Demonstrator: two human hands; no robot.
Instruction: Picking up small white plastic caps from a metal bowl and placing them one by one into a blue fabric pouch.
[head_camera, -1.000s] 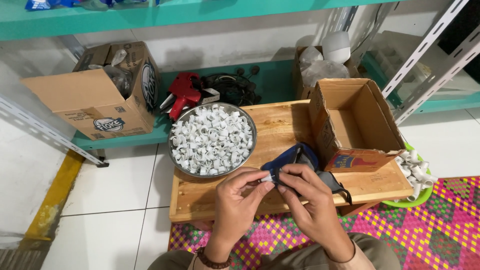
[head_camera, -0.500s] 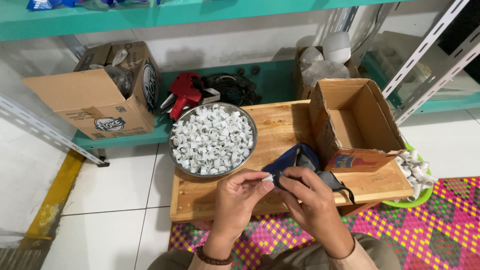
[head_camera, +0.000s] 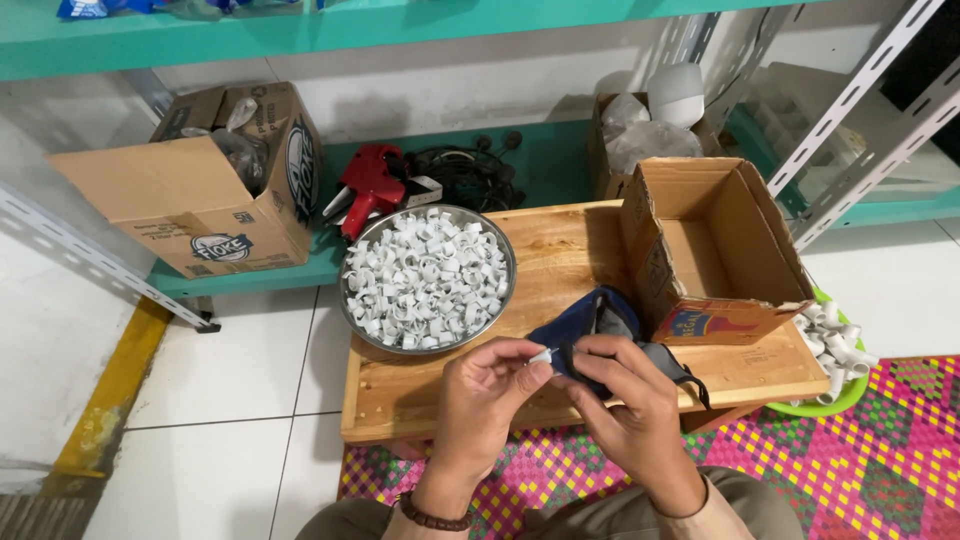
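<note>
Both hands — left hand (head_camera: 490, 385), right hand (head_camera: 625, 395) — dropped slightly, pinching white clip (head_camera: 541, 356).

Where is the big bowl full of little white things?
In the head view, the metal bowl of white clips sits on the left end of the wooden board, just beyond the left hand and in front of the red tool.

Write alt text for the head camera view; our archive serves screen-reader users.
Two hands, left hand and right hand, pinch a small white clip over a low wooden table. On it sit a metal bowl of white clips, a dark pouch and an open cardboard box.
</note>
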